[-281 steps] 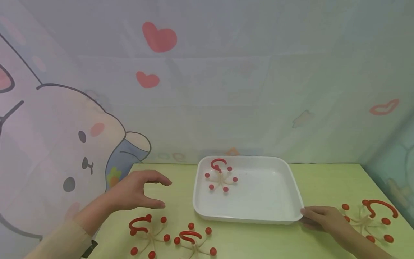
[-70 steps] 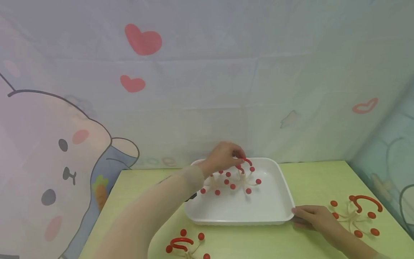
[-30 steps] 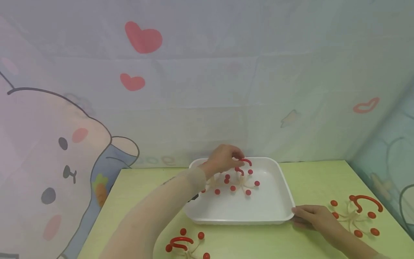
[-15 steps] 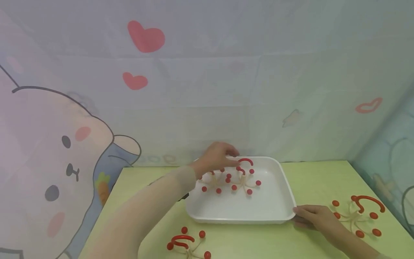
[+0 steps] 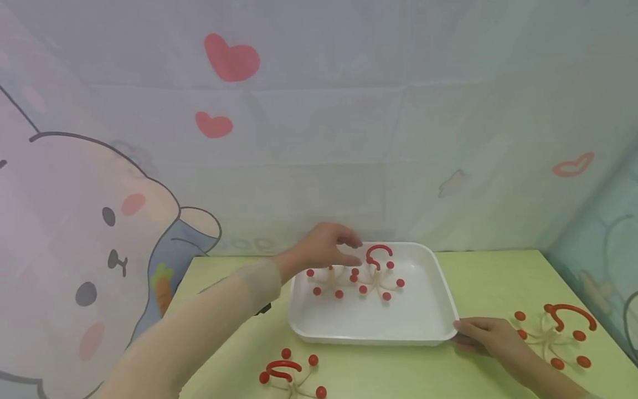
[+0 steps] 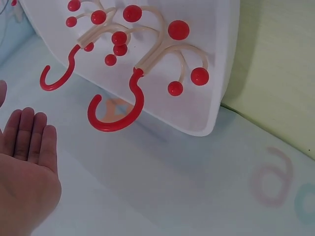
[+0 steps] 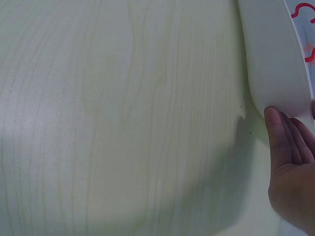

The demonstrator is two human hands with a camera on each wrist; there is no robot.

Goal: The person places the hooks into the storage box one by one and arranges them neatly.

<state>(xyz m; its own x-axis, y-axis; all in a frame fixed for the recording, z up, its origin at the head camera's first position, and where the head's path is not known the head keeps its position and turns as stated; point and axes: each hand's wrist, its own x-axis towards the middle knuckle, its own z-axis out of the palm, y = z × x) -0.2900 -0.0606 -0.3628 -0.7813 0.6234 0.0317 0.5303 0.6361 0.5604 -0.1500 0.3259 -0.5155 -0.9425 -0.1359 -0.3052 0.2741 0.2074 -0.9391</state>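
A white tray stands on the table with two multi-arm hangers in it. Each hanger has a red hook, beige arms and red ball tips. My left hand hovers over the tray's back left, partly covering the left hanger. Its thumb and fingers are spread apart, holding nothing, just left of the right hanger's hook. In the left wrist view, that palm is apart from both hooks. My right hand pinches the tray's front right corner, fingers against the outer wall.
Another hanger lies in front of the tray, cut off by the lower edge. One more hanger lies right of my right hand. A printed cloth backdrop rises behind the light green table.
A second hanger has come from the table's front left into the tray. My left hand has let go of its hook and drawn back left. My right hand stays on the corner.
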